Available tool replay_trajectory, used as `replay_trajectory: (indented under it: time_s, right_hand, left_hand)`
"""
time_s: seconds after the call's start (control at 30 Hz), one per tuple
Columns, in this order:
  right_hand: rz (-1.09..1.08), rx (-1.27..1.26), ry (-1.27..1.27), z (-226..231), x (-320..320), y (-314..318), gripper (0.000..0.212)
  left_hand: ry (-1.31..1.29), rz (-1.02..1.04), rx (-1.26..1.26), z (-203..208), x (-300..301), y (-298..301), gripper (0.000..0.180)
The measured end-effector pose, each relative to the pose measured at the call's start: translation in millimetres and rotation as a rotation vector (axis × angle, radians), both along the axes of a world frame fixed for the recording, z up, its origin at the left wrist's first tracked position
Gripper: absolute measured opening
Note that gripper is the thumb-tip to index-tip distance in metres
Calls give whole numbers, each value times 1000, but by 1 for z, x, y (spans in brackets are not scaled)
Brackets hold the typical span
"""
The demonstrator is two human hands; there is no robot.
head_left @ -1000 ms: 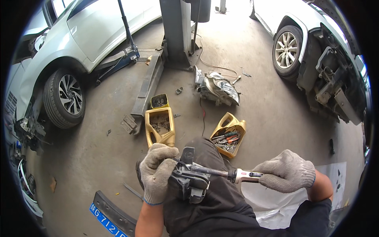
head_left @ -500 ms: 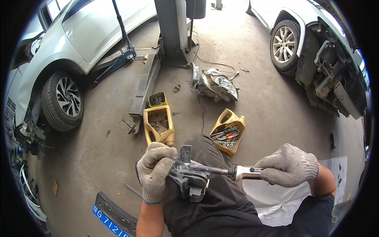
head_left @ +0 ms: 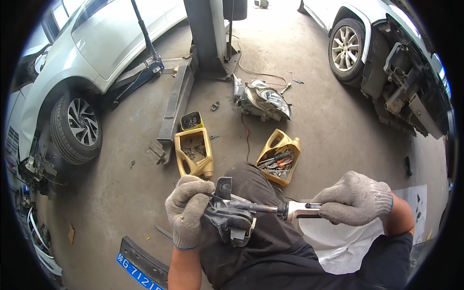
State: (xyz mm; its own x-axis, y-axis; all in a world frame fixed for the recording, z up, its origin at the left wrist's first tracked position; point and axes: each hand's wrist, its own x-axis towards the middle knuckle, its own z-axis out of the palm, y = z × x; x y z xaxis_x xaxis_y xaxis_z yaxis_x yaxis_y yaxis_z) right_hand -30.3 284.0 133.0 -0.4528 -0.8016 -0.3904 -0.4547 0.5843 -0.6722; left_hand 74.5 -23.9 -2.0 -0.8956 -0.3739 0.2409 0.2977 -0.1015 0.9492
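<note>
My left hand (head_left: 188,209), in a grey knit glove, is closed around the left end of a dark grey moulded plastic car part (head_left: 231,217) above my thigh. The part has an upright tab and several ribs and edges. In my right glove (head_left: 355,199) is the white-and-black handle of a tool with a long metal shaft (head_left: 258,208). Its shaft points left, and the tip reaches the plastic part; whether it touches cannot be made out. My right fingers wrap the rear of the handle.
Cut-open gold jugs hold small hardware (head_left: 194,147) and hand tools (head_left: 278,164). A headlight assembly (head_left: 265,100) lies beyond them. A lift post (head_left: 207,36) stands between a white car (head_left: 113,43) at left and another (head_left: 348,48) at right. A blue plate (head_left: 137,273) lies lower left.
The view has shifted slightly. Both hands keep their grips on the plastic part and the tool, with the tool's shaft in nearly the same place against the part.
</note>
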Motion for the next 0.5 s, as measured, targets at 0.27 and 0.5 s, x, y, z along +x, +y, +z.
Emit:
replay_trajectory:
  time_s: [0.27,0.5]
  right_hand:
    - [-36,-10,-45,-1,0,2,27]
    - [-46,-28,-56,-6,-1,2,27]
  left_hand:
    - [19,-4,-7,-2,0,-2,22]
    - [23,4,-42,-2,-1,-1,22]
